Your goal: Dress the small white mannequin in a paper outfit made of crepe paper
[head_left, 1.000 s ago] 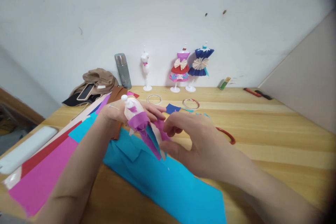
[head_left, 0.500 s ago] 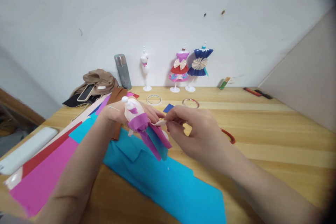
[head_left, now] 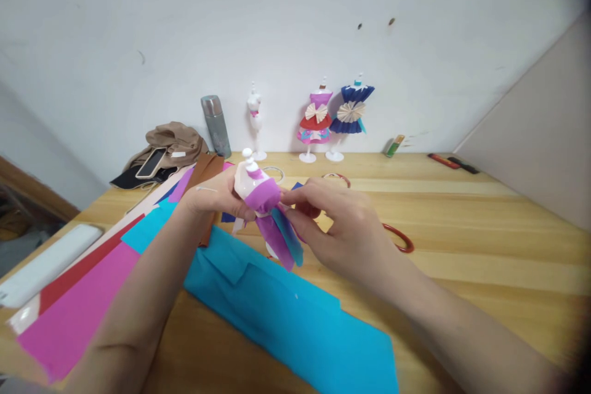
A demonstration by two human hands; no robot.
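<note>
My left hand (head_left: 225,194) is closed around a small white mannequin (head_left: 248,180), held tilted above the table. A purple paper top (head_left: 265,196) wraps its chest, and purple and teal paper strips (head_left: 287,237) hang from its waist. At the waist's right side, my right hand (head_left: 335,215) is closed in a pinch on the paper there; its fingertips partly hide what they grip. A pale strip end (head_left: 237,225) sticks out at the waist's left side. Below both hands lies a large sheet of bright blue crepe paper (head_left: 286,320).
Against the wall stand a bare mannequin (head_left: 255,117) and two dressed ones (head_left: 314,120) (head_left: 353,108), beside a grey thermos (head_left: 216,126). Colored paper sheets (head_left: 80,314), a white case (head_left: 50,261) and a phone (head_left: 151,163) lie left. A red tape ring (head_left: 401,239) and glue stick (head_left: 395,146) are right.
The mannequin has turned more upright and moved slightly right and up. My right hand has shifted in close against its waist; the pale strip it pinched is now mostly hidden.
</note>
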